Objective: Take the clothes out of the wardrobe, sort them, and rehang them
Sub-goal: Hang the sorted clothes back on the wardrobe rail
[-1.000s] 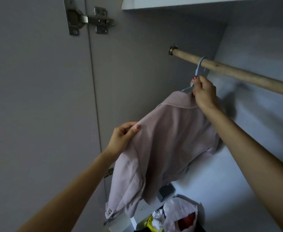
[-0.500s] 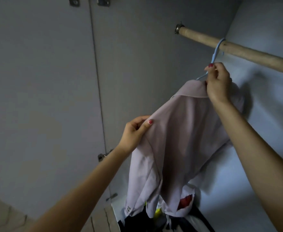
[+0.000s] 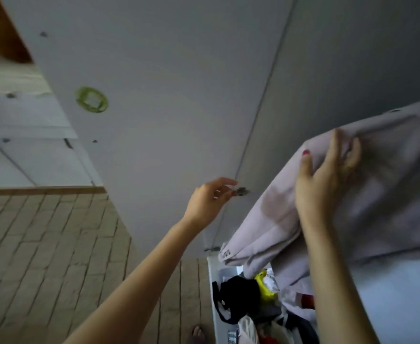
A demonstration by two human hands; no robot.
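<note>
A: Where is the jacket (image 3: 377,189)?
B: It is the pale pink one inside the wardrobe, draped at the right side, with its cuff (image 3: 228,252) hanging down toward the front edge of the wardrobe floor (image 3: 402,294).

A: Who holds it?
B: The right hand (image 3: 325,177) does. Its fingers are curled into the cloth near the top of the jacket, thumb out to the left, bunching a fold.

A: And the left hand (image 3: 209,202)?
B: It is off the jacket, raised in front of the open door (image 3: 166,83), close to the lower hinge (image 3: 241,191). The fingers are loosely bent and apart and nothing is in them; whether a fingertip touches the hinge, I cannot tell.

A: What lies under the jacket?
B: A heap of clothes (image 3: 253,301) on the wardrobe floor near its front left corner: something black, something yellow, white and red pieces. The jacket's hem hangs over that heap.

A: Anything else?
B: A green ring (image 3: 92,99) on the inner face of the door, a tiled floor (image 3: 42,244) at the left, and a foot (image 3: 198,332) at the bottom edge of the view
</note>
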